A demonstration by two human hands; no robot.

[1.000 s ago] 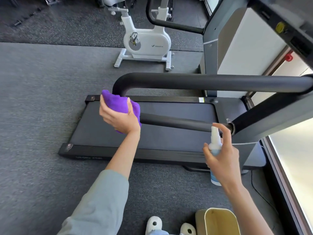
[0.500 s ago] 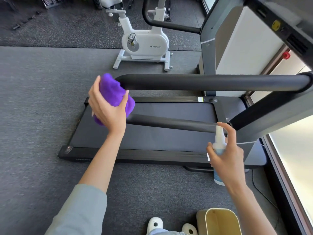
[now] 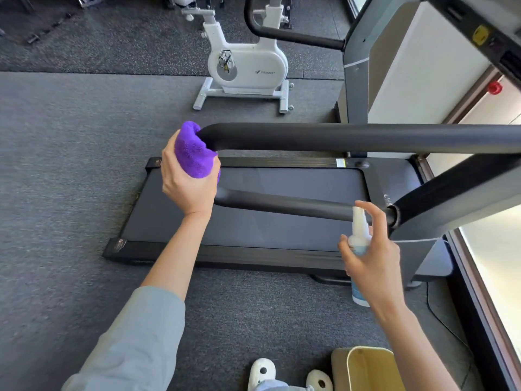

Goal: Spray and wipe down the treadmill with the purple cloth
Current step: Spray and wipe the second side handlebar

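The black treadmill (image 3: 253, 221) lies across the grey floor, its two padded handrails reaching left from the console post. My left hand (image 3: 187, 187) grips the bunched purple cloth (image 3: 193, 153) and presses it against the curved left end of the upper handrail (image 3: 338, 136). The lower handrail (image 3: 282, 206) runs just below that hand. My right hand (image 3: 372, 261) holds a small white spray bottle (image 3: 359, 232) upright near the lower rail's right end, index finger raised over the nozzle. Most of the bottle's body is hidden by the palm.
A white exercise bike (image 3: 245, 69) stands behind the treadmill. A second treadmill frame (image 3: 355, 52) rises at the back right. A beige bin (image 3: 366, 368) sits on the floor by my white shoes (image 3: 262, 373). A bright window strip (image 3: 496, 263) runs along the right edge.
My left hand carried the cloth up from the lower handrail's end to the upper handrail's curved end. My right hand with the bottle barely moved.
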